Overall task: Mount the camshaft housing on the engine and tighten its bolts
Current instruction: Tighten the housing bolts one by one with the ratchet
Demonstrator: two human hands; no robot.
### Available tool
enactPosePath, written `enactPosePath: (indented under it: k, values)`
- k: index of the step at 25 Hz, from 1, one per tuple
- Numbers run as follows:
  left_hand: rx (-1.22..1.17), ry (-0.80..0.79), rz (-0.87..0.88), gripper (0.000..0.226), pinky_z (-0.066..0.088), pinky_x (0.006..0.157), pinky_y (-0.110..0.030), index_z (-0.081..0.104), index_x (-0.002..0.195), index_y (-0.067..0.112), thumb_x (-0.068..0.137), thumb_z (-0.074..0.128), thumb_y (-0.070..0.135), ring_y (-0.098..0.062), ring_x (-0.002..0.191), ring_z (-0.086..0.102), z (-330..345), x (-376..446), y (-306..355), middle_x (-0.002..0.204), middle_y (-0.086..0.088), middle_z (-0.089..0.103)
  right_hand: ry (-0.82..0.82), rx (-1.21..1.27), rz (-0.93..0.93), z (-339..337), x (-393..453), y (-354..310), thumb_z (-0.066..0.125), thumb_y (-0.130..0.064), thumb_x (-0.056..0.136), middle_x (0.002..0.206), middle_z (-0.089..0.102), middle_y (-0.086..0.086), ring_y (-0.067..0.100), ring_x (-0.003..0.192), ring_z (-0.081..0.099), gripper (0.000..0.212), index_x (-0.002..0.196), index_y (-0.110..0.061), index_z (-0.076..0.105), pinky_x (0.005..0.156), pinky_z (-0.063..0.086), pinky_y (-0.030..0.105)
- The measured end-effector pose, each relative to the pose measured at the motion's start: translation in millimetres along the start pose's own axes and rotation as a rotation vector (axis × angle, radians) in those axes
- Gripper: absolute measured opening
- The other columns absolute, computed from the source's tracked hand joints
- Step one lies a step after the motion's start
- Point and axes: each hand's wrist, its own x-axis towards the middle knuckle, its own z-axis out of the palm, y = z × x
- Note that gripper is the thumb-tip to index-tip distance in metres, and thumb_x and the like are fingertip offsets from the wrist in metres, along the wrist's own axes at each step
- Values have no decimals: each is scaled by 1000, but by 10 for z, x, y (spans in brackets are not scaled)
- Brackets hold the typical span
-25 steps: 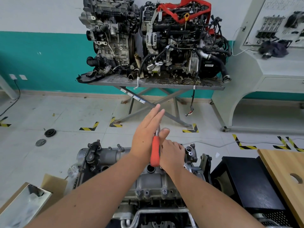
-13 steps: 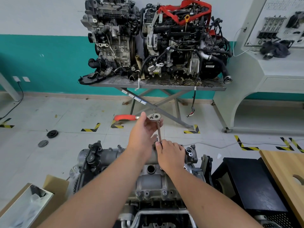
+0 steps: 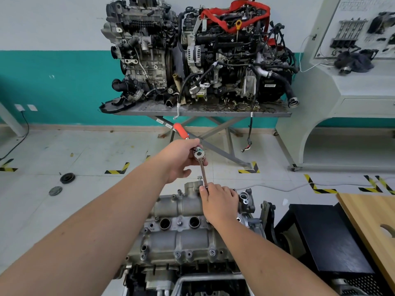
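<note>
The grey aluminium camshaft housing [image 3: 181, 236] lies on top of the engine in front of me, with several bolts along its near edge. A ratchet wrench [image 3: 198, 154] with an orange handle stands over the housing's far end on a long chrome extension [image 3: 203, 174]. My left hand [image 3: 181, 159] grips the ratchet at its head, the orange handle pointing up and to the left. My right hand [image 3: 220, 204] pinches the lower end of the extension where it meets the housing. A bolt [image 3: 199, 178] sticks up just left of the extension.
Two more engines [image 3: 198, 54] stand on a metal scissor table [image 3: 203, 113] by the far wall. A black box [image 3: 327, 236] and a wooden board [image 3: 372, 223] are at my right. Two round black parts [image 3: 67, 178] lie on the floor at left. A white training bench [image 3: 350, 86] stands at the right.
The ratchet handle has swung from pointing toward me, round to the left, then up and away. My left hand went from flat fingers to gripping the head. My right hand stayed on the extension.
</note>
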Motion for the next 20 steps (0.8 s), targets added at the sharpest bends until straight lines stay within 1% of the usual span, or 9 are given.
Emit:
enactPosePath:
  k: [3,5,8,10,12,14,16,18,20]
  values:
    - [275,-14,10,20,38,68,-33,56,90,21,100,42,32,-11,76,71,32,18,161,70,2,72,1,-10,-8,0,-6,12,13,-55,100,110,68,-8,21,105,58,56,110,-28,61,97,33,40]
    - [539,-24,67,22,43,68,-32,57,94,20,101,40,32,-13,78,65,96,35,247,74,3,75,-2,-13,-13,-5,-9,9,12,-55,100,109,68,-8,21,105,58,58,110,-28,61,96,34,40]
    - [1073,22,268,20,44,58,-30,55,99,18,103,38,28,-15,68,57,301,73,272,83,-3,69,2,-15,-23,-6,-6,14,15,-54,101,108,68,-8,21,104,58,54,109,-28,61,93,34,39]
    - [1402,129,414,20,45,61,-33,51,93,21,104,38,32,-18,71,55,407,66,189,87,-1,59,4,-22,-27,-4,-7,18,17,-53,102,106,68,-8,21,103,58,52,108,-28,62,92,34,39]
    - [1607,229,584,27,38,66,-34,52,85,24,102,42,43,-22,80,52,406,28,48,88,2,50,15,-24,-27,-14,-13,4,17,-52,101,104,68,-9,22,102,59,52,105,-28,62,91,34,39]
    - [1614,322,808,32,34,71,-34,64,87,22,99,49,48,-26,92,51,335,-5,-115,92,1,49,19,-4,-12,-38,-10,-11,12,-53,97,96,66,-9,21,97,59,55,99,-28,60,88,38,37]
    - [1375,374,989,35,42,72,-37,69,83,15,95,57,45,-30,92,53,249,-35,-299,95,-4,56,4,22,-3,-65,-11,-14,13,-52,94,85,57,-10,21,92,58,46,91,-30,53,86,41,37]
    - [1102,376,1063,39,50,77,-42,72,87,9,93,57,44,-32,97,58,209,-44,-478,106,-9,62,0,-14,-26,-71,-14,-15,24,-43,93,88,58,-9,20,95,58,31,93,-30,52,88,37,37]
    - [909,337,1061,47,49,92,-40,72,105,7,93,51,47,-30,114,58,199,-42,-647,129,-12,60,2,-37,-35,-61,-27,-15,22,-38,89,97,62,-8,19,100,57,38,100,-29,57,92,35,37]
